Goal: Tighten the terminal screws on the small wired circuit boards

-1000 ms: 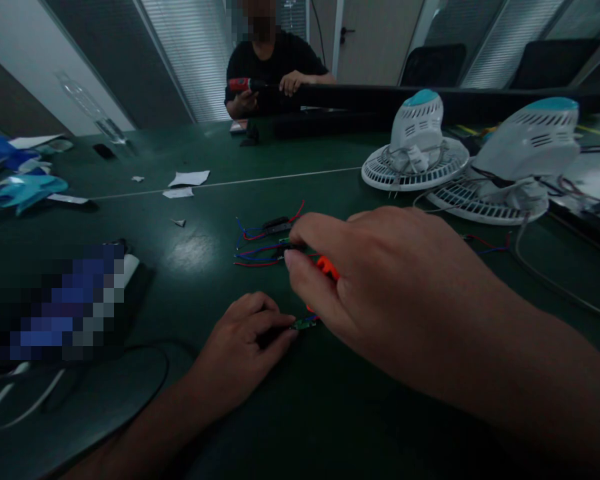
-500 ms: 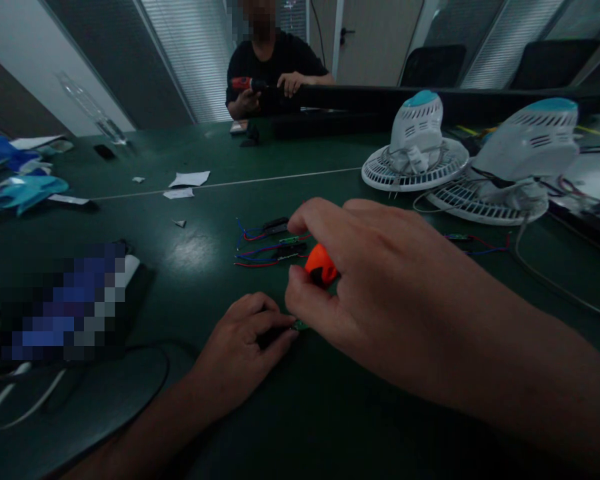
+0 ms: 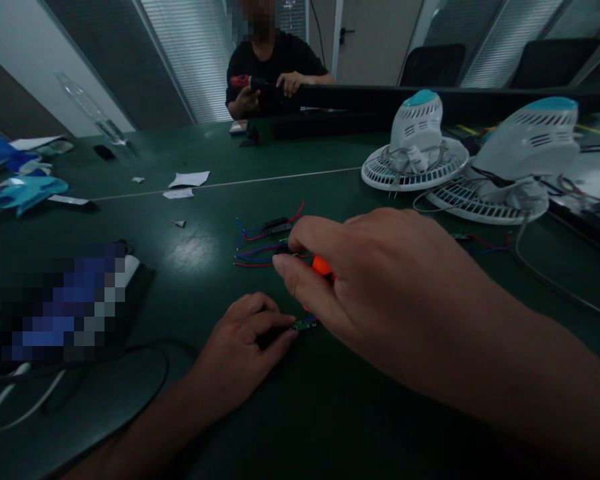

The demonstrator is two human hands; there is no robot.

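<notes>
My left hand (image 3: 253, 340) is closed in a pinch on the end of a small green circuit board (image 3: 306, 325) lying at the tabletop. Just right of it and higher up, my right hand (image 3: 367, 280) curls around an orange object (image 3: 322, 266), mostly hidden in the palm, so its kind does not show. A bit of red and blue wire shows by the board, below the right thumb. Beyond the right fingertips lie small modules (image 3: 277, 227) with red and blue wires, partly covered by that hand.
White fan heads (image 3: 415, 163) with blue tops stand at the right back, a cable trailing from them. A pixelated device (image 3: 70, 300) with a white cable lies left. Paper scraps (image 3: 190, 179), blue gloves (image 3: 25, 190) and a bottle (image 3: 93, 110) are farther off. Across the table, a person holds a red drill (image 3: 243, 81).
My right hand has dipped slightly and its thumb has shifted left, covering more of the orange object and uncovering more of the circuit board. My left hand stays put.
</notes>
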